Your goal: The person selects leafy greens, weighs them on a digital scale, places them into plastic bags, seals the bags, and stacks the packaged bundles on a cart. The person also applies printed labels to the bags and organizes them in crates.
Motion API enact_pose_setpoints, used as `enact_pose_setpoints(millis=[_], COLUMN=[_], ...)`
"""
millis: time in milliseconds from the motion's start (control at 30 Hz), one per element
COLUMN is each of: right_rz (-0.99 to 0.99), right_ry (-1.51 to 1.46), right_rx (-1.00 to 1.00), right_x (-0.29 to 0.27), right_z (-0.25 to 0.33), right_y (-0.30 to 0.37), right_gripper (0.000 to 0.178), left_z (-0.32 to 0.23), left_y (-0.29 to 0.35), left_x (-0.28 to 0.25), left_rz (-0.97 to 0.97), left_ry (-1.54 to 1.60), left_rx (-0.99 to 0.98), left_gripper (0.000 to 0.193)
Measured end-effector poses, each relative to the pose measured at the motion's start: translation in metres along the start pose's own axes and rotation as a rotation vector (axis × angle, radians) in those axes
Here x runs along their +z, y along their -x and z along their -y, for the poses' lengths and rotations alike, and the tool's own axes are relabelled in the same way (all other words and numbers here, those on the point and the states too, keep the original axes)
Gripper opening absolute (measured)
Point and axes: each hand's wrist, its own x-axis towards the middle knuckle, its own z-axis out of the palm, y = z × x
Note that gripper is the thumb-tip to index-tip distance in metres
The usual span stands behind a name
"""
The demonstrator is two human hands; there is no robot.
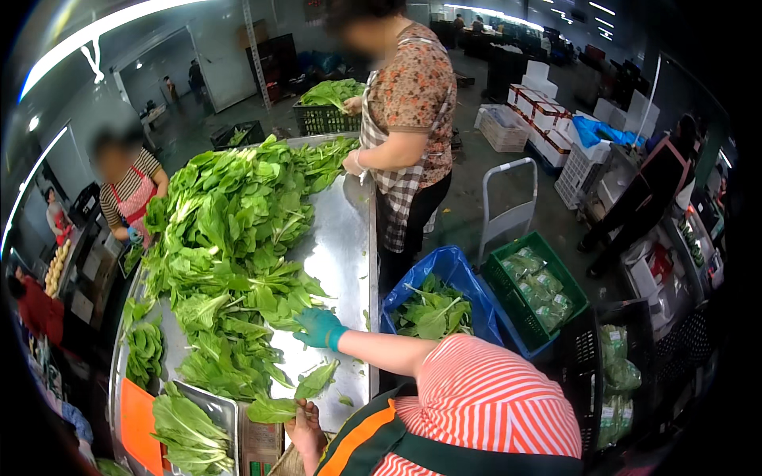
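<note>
Your left hand (305, 428) pinches a leaf (271, 410) at the near end of the tabletop (340, 238); your right hand (321, 328) meets the greens (230, 210), its grip hard to tell. The right side lies mostly open; a bag (432, 263), then a co-worker (413, 87), flank it.

The person's right hand (320, 328), in a teal-green glove, reaches across a shiny metal table (337, 230) to the edge of a long heap of green leafy vegetables (230, 206). The bare left hand (305, 430) pinches the end of a loose green leaf (271, 410) at the near edge. Beside the heap, a bunch of pale-ribbed greens (190, 432) lies across a silvery square tray (225, 406), next to a flat orange panel (139, 424). A co-worker in a floral top (409, 87) stands at the table's far right, near a blue plastic bag (481, 313) holding leaves.
</note>
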Motion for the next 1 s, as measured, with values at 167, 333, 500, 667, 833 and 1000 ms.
enact_pose_setpoints(millis=[167, 333, 500, 667, 833, 1000], right_rz=[0.102, 0.240, 0.040, 0.110, 0.114, -0.021], right_ry=[0.301, 0.081, -0.099, 0.063, -0.106, -0.316], right_rx=[-0.004, 0.095, -0.069, 0.148, 0.255, 0.033], right_x=[0.052, 0.038, -0.003, -0.009, 0.004, -0.010], right_z=[-0.028, -0.020, -0.002, -0.022, -0.036, -0.043], right_y=[-0.031, -0.045, -0.018, 0.009, 0.003, 0.003], right_gripper=[0.038, 0.020, 0.029, 0.029, 0.021, 0.030], left_z=[-0.002, -0.003, -0.008, -0.005, -0.003, 0.000], left_y=[0.000, 0.005, 0.014, 0.003, 0.011, 0.009], left_x=[0.000, -0.022, -0.017, -0.028, -0.013, -0.020], left_rz=[0.030, 0.009, -0.116, 0.010, -0.115, -0.110], left_ry=[0.085, 0.032, -0.063, 0.149, 0.063, 0.068], left_rx=[-0.059, -0.028, -0.077, -0.234, -0.157, -0.148], left_gripper=[0.022, 0.026, 0.022, 0.018, 0.018, 0.015])
